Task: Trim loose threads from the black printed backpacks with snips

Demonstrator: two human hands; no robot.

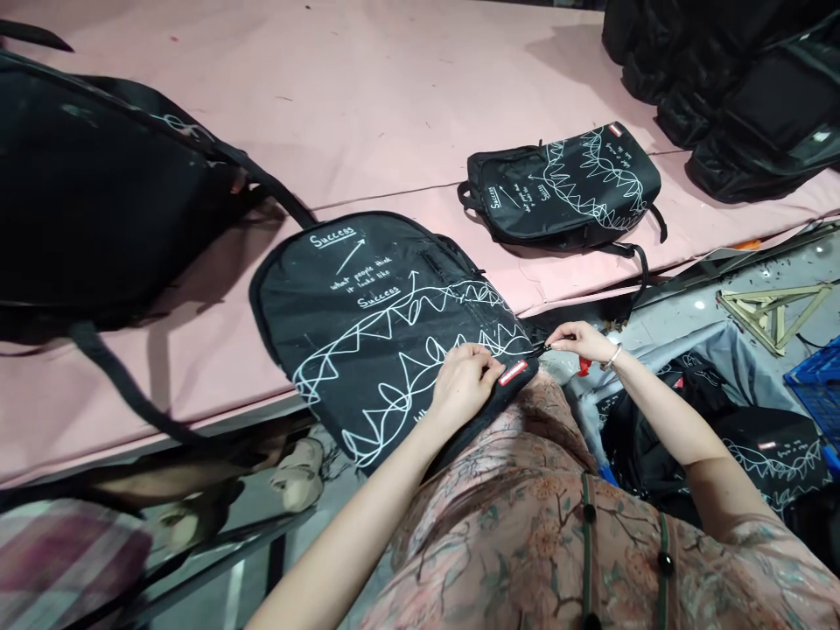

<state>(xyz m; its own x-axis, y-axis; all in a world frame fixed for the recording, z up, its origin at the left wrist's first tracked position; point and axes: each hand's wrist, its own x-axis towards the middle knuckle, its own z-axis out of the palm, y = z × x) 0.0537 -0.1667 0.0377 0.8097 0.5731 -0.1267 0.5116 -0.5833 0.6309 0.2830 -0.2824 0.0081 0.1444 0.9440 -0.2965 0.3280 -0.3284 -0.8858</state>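
Note:
A black backpack [387, 324] with white scribbled lines and the word "Success" lies at the table's front edge, against my body. My left hand [463, 381] is closed on its lower part, fingertips beside a small red label [513, 374]. Just past the backpack's corner, my right hand [581, 339] pinches a small dark thing [541, 349] at the bag's edge; whether it is a zip pull or a tool I cannot tell. Something red [584, 366] hangs below my right hand.
On the pink table [394, 105] lie another printed backpack [564, 188], a large black bag [98, 210] at left and a pile of black bags [754, 96] at far right. A lined bin [709, 346] of bags, a blue crate [817, 376] and a wooden triangular frame [774, 311] stand at lower right.

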